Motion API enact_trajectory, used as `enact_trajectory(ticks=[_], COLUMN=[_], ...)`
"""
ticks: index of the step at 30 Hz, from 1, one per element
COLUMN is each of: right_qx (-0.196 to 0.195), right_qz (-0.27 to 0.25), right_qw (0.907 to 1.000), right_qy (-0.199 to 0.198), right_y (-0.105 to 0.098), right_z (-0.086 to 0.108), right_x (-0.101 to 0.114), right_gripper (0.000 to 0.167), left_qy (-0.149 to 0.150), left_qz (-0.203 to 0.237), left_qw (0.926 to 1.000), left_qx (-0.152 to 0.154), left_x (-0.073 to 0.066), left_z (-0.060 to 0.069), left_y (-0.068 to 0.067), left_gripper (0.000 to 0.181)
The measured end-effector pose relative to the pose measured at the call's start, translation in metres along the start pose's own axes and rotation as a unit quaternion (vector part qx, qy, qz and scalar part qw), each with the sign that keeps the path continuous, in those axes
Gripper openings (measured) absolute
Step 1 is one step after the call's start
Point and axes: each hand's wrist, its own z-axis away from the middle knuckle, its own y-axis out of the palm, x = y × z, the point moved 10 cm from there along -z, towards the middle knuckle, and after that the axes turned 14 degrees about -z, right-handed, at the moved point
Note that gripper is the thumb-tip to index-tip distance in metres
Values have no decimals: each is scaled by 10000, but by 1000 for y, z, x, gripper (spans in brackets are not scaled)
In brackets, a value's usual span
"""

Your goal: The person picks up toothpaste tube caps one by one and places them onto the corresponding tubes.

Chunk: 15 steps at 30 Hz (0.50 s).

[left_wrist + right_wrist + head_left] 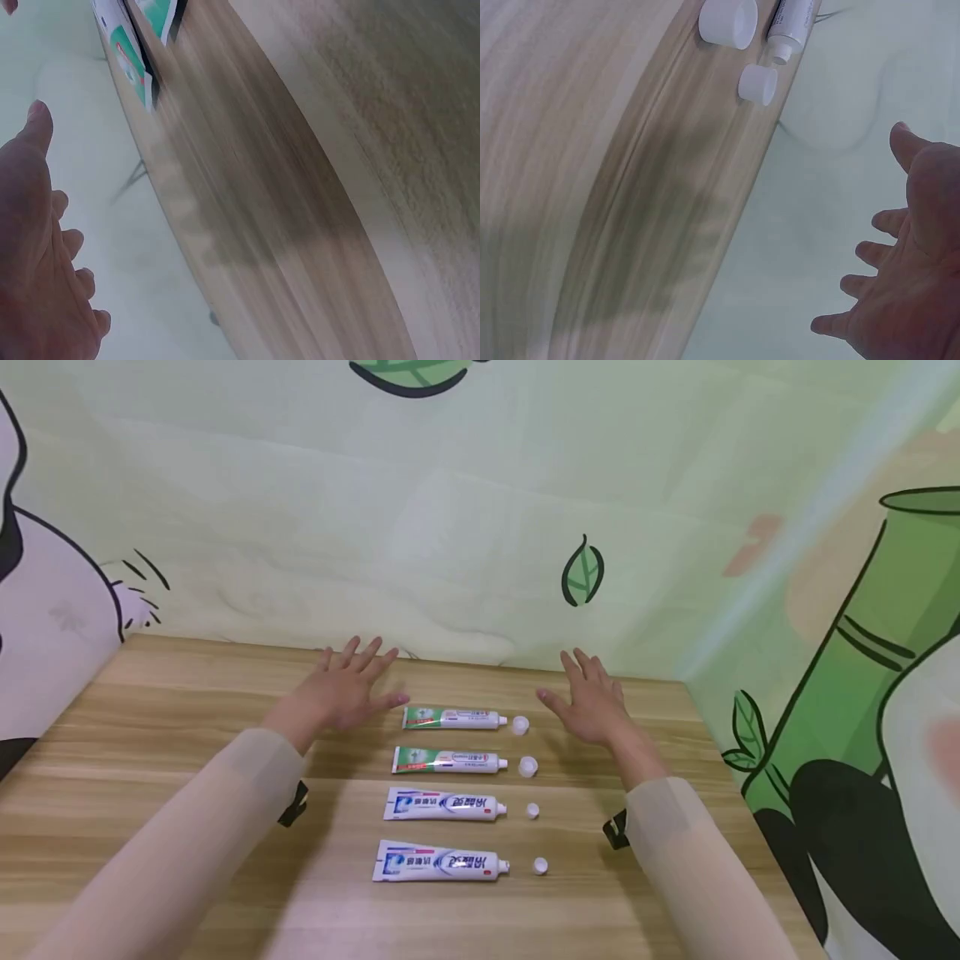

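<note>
Spread-fingered and holding nothing, the left hand (pixel 341 693) is hovering over the far side of the wooden tabletop (pixel 585 910), its thumb pointing toward the tail of the farthest toothpaste tube (pixel 453 718). Sweeping low there could be knocking that tube askew. Rightward, it is lying flat with the second toothpaste tube (pixel 450 760), third toothpaste tube (pixel 445 804) and nearest toothpaste tube (pixel 441 862) in a column, bare nozzles facing right; pressing any body would likely be squeezing paste out. Beyond the nozzles, the farthest cap (pixel 521 725), second cap (pixel 528 767), third cap (pixel 532 811) and nearest cap (pixel 540 866) are sitting loose, and a brushing finger could be sending one rolling. Mixing the larger far pair with the smaller near pair would probably be giving a poor fit. Rightmost, the right hand (pixel 592 702) is hovering empty, fingers apart.

From tail to nozzle, the far two tubes are showing green, then white; the near two are showing a blue picture, then dark-blue lettering on white.
</note>
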Motion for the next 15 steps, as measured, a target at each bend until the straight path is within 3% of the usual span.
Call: enact_trajectory(ticks=[15], right_qx=[295], right_qz=[147], right_qw=[9994], right_qy=[-133], right_y=[9], right_z=[13], right_x=[12], right_gripper=[86], left_qy=[503], left_qz=[-38], left_qw=[9986], left_qx=[-171], left_x=[-34], left_z=[9], left_y=[-2], left_gripper=[88])
